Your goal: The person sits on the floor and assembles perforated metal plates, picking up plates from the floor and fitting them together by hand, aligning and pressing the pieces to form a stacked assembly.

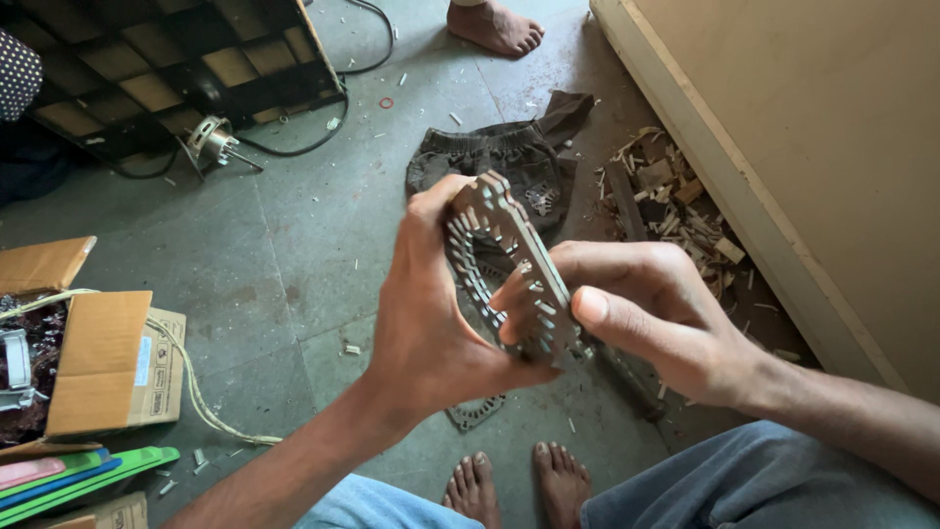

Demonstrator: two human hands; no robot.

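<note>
At the floor's left edge, an open cardboard box, with a small motor near the far-left corner. Centre: left hand, fingers clamped on the toothed metal stator ring, held tilted above the floor; right hand grips its lower edge, fingers closed. Wood scraps lie along the right-hand board

a grey stone floor carries everything here. on it lie a dark crumpled cloth, a heap of wood scraps beside the pale board, an open cardboard box (a cream cord trails from it), and what may be a small motor.
</note>
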